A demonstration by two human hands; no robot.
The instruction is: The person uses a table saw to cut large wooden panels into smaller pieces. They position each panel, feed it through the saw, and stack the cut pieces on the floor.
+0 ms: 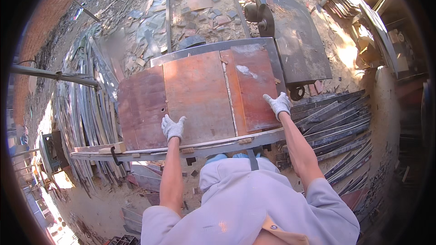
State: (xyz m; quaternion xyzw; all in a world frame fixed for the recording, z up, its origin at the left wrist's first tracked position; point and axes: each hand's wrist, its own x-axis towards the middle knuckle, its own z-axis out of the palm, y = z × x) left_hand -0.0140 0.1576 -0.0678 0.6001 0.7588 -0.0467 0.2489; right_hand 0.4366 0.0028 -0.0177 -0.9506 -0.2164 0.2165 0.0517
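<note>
Reddish-brown plywood boards (200, 95) lie side by side on a metal-framed saw table (190, 147). My left hand (172, 127), in a grey knit glove, rests flat with fingers spread on the middle board near its front edge. My right hand (278, 104), also gloved, presses on the right edge of the right-hand board (252, 86). Neither hand is closed around anything. A dark round saw wheel (259, 16) stands on the far side of the table.
A dark metal plate (299, 41) extends behind the table. Stacks of long thin wood strips lie at the right (336, 122) and at the left (86, 104). Scraps litter the sandy ground. A pipe (54, 76) crosses at left.
</note>
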